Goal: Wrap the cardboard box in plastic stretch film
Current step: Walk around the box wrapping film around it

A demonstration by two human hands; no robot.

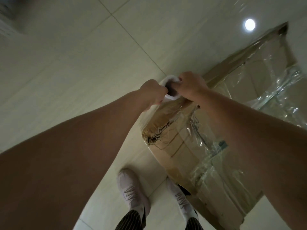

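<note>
Left hand point(152, 91) and right hand point(191, 85) each curl their fingers tightly round the top rim of the stretch film roll point(169, 79), held over the partly film-covered cardboard box point(187, 156) lying on the tiled floor point(83, 63) just beside the person's white sneakers point(132, 191).

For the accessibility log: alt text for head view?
The left hand and right hand grip the top end of a stretch film roll beside a partly wrapped cardboard box on a tiled floor; white sneakers show below.
</note>
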